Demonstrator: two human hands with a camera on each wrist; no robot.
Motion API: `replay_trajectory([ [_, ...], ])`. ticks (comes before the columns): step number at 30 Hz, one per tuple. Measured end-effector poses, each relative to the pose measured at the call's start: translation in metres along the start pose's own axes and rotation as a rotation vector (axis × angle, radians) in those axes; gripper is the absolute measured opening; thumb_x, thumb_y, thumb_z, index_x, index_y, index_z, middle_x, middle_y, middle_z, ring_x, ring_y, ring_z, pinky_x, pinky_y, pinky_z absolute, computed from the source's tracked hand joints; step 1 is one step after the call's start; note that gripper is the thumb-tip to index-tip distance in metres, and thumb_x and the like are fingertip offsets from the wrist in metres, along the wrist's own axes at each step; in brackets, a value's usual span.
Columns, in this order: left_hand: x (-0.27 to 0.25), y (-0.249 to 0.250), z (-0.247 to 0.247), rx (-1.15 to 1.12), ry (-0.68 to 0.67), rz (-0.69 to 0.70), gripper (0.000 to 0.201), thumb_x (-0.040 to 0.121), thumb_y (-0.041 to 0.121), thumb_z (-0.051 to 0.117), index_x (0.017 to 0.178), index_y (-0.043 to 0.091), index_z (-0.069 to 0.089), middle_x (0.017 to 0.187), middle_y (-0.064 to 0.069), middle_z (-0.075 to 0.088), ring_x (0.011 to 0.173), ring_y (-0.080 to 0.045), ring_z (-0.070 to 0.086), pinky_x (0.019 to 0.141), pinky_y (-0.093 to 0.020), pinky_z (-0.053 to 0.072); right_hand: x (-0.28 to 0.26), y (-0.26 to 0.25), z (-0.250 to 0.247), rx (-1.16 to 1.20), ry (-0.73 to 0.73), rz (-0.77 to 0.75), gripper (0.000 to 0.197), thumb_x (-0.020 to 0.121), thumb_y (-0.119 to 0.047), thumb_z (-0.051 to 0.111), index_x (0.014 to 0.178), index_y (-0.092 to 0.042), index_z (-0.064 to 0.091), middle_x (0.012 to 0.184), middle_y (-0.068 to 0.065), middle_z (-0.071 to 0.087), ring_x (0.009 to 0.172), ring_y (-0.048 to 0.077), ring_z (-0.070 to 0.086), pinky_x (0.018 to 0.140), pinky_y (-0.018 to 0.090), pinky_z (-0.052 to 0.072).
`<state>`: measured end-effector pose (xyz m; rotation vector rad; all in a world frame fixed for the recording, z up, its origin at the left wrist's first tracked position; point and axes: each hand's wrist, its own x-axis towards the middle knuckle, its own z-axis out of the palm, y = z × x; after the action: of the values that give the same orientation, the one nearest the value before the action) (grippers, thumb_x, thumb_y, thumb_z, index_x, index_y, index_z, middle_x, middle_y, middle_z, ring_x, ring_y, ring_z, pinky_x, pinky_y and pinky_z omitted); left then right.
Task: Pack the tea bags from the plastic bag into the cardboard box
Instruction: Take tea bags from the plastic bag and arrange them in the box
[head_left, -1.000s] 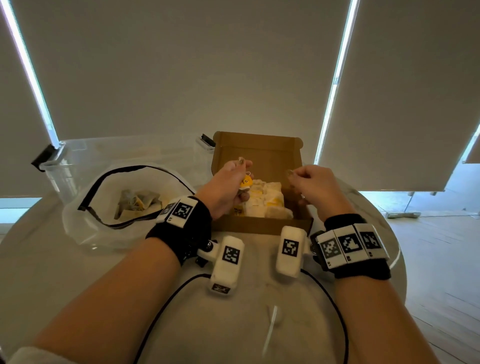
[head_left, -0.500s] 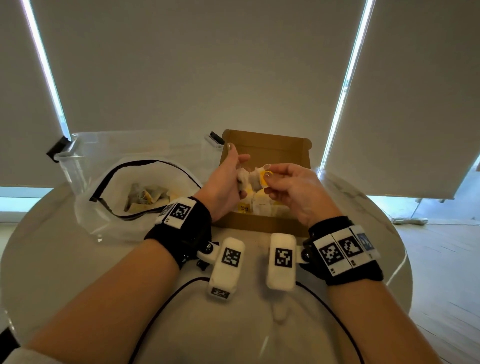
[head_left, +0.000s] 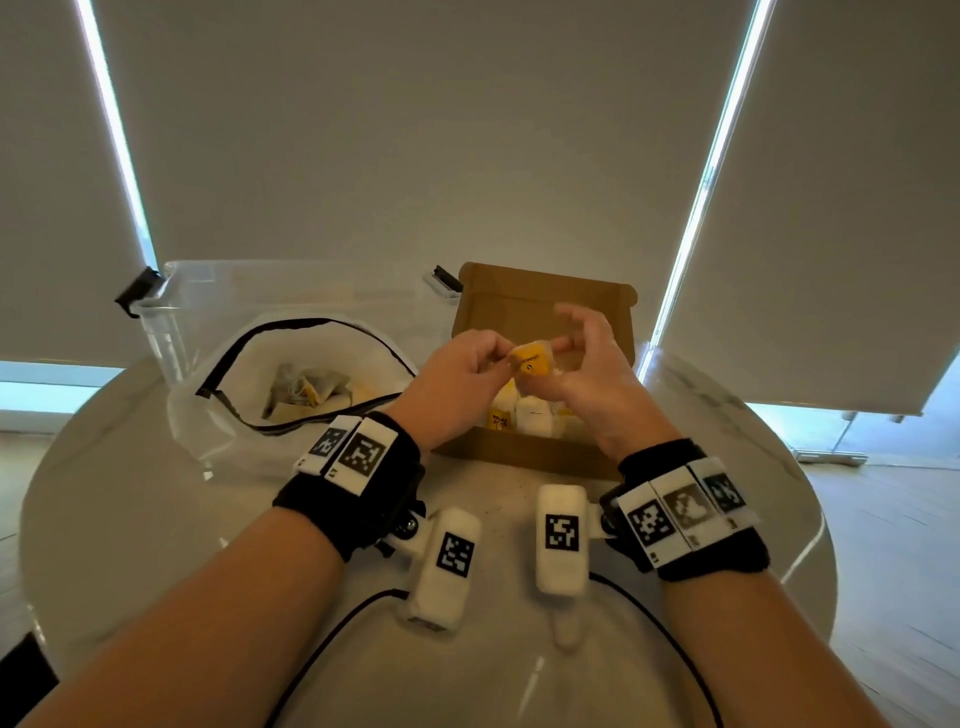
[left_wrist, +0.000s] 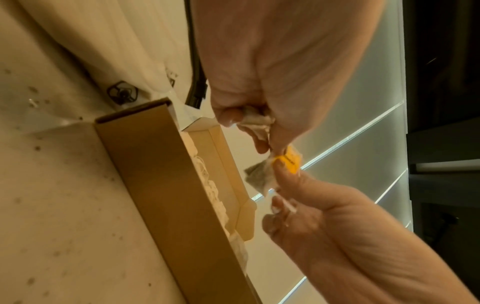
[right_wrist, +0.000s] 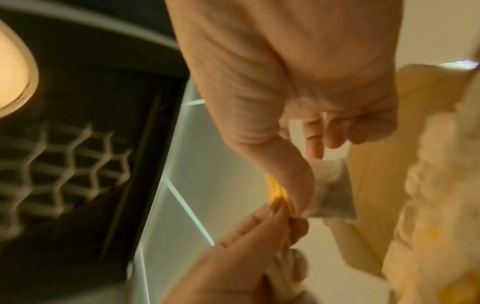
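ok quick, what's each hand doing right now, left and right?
Left hand: pinching the small tea bag with the yellow paper tag above the brown cardboard box.
Right hand: pinching the same tea bag.

Right wrist view motion-blurred: tea bags in cardboard box (right_wrist: 428, 185) read as pale smears. Held tea bag (head_left: 531, 362) mostly covered by both hands' fingers; tag print illegible. Left hand (left_wrist: 272, 67) cut off at top edge. Box floor hidden under packed bags.
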<state>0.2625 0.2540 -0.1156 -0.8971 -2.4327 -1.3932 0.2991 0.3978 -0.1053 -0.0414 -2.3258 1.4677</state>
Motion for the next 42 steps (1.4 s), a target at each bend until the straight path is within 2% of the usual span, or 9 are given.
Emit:
replay_trajectory([
  [3, 0.002, -0.002, -0.003, 0.13, -0.023, 0.059, 0.019, 0.097, 0.024, 0.049, 0.093, 0.009, 0.061, 0.078, 0.006, 0.046, 0.067, -0.003, 0.041, 0.058, -0.01, 0.034, 0.009, -0.005, -0.005, -0.457, -0.144, -0.25, 0.076, 0.067, -0.02, 0.082, 0.133, -0.027, 0.046, 0.11, -0.008, 0.057, 0.11, 0.013, 0.045, 0.09, 0.031, 0.039],
  [8, 0.0, 0.0, -0.001, 0.146, -0.05, 0.046, 0.01, 0.093, 0.029, 0.056, 0.096, 0.02, 0.058, 0.082, 0.011, 0.047, 0.069, -0.001, 0.044, 0.059, -0.011, 0.035, 0.022, -0.021, -0.017, -0.783, -0.381, -0.296, 0.01, 0.074, -0.018, 0.076, 0.075, -0.016, 0.067, 0.068, -0.008, 0.057, 0.065, 0.004, 0.052, 0.071, 0.025, 0.048],
  [11, -0.001, -0.004, -0.001, 0.202, -0.2, -0.042, 0.027, 0.085, 0.04, 0.064, 0.107, 0.025, 0.056, 0.096, 0.009, 0.054, 0.08, -0.003, 0.049, 0.065, -0.016, 0.036, 0.039, -0.021, -0.043, -0.798, -0.316, -0.204, 0.008, 0.081, -0.014, 0.071, 0.083, -0.008, 0.066, 0.077, -0.001, 0.061, 0.067, 0.007, 0.056, 0.068, 0.022, 0.051],
  [15, -0.002, -0.011, 0.002, 0.332, -0.358, -0.072, 0.02, 0.084, 0.036, 0.068, 0.093, 0.019, 0.066, 0.09, 0.007, 0.059, 0.082, -0.006, 0.053, 0.066, -0.017, 0.039, 0.064, -0.005, -0.074, -0.935, -0.342, -0.106, 0.011, 0.081, -0.011, 0.07, 0.089, -0.006, 0.065, 0.08, 0.003, 0.06, 0.067, 0.011, 0.056, 0.058, 0.018, 0.046],
  [21, -0.003, -0.01, 0.007, 0.346, -0.334, -0.064, 0.01, 0.085, 0.028, 0.068, 0.086, 0.019, 0.065, 0.081, 0.01, 0.057, 0.078, -0.007, 0.052, 0.061, -0.015, 0.036, 0.07, 0.02, -0.064, -1.109, -0.446, -0.135, 0.012, 0.08, -0.015, 0.071, 0.074, -0.012, 0.062, 0.066, -0.008, 0.049, 0.062, 0.004, 0.043, 0.055, 0.015, 0.031],
  [26, -0.003, -0.008, 0.007, 0.352, -0.338, -0.1, 0.01, 0.085, 0.028, 0.068, 0.09, 0.019, 0.066, 0.082, 0.009, 0.057, 0.079, -0.008, 0.053, 0.063, -0.018, 0.038, 0.081, 0.041, -0.052, -1.259, -0.431, -0.138, 0.029, 0.085, -0.015, 0.056, 0.056, -0.016, 0.049, 0.062, -0.002, 0.047, 0.065, 0.017, 0.048, 0.058, 0.025, 0.038],
  [32, -0.004, -0.006, 0.008, 0.314, -0.325, -0.114, 0.015, 0.086, 0.028, 0.067, 0.097, 0.018, 0.065, 0.095, 0.006, 0.061, 0.089, -0.009, 0.055, 0.07, -0.017, 0.04, 0.081, 0.05, -0.051, -1.236, -0.323, -0.229, 0.024, 0.083, -0.018, 0.063, 0.072, -0.021, 0.042, 0.093, 0.001, 0.041, 0.066, 0.016, 0.047, 0.055, 0.023, 0.035],
  [35, -0.002, -0.005, 0.007, 0.214, -0.236, -0.158, 0.024, 0.089, 0.026, 0.063, 0.112, 0.02, 0.057, 0.113, 0.007, 0.052, 0.102, -0.009, 0.05, 0.082, -0.021, 0.038, 0.082, 0.05, -0.055, -1.224, -0.289, -0.255, 0.024, 0.083, -0.011, 0.063, 0.067, -0.019, 0.047, 0.093, 0.0, 0.04, 0.067, 0.015, 0.045, 0.054, 0.02, 0.031],
  [42, 0.004, 0.0, 0.005, -0.471, -0.127, -0.439, 0.037, 0.091, 0.001, 0.054, 0.123, 0.015, 0.042, 0.102, -0.006, 0.055, 0.088, -0.017, 0.06, 0.088, -0.035, 0.052, 0.085, 0.032, -0.076, -1.116, -0.3, -0.23, 0.011, 0.084, -0.006, 0.064, 0.084, -0.013, 0.071, 0.089, -0.007, 0.051, 0.072, 0.007, 0.048, 0.064, 0.018, 0.04],
])
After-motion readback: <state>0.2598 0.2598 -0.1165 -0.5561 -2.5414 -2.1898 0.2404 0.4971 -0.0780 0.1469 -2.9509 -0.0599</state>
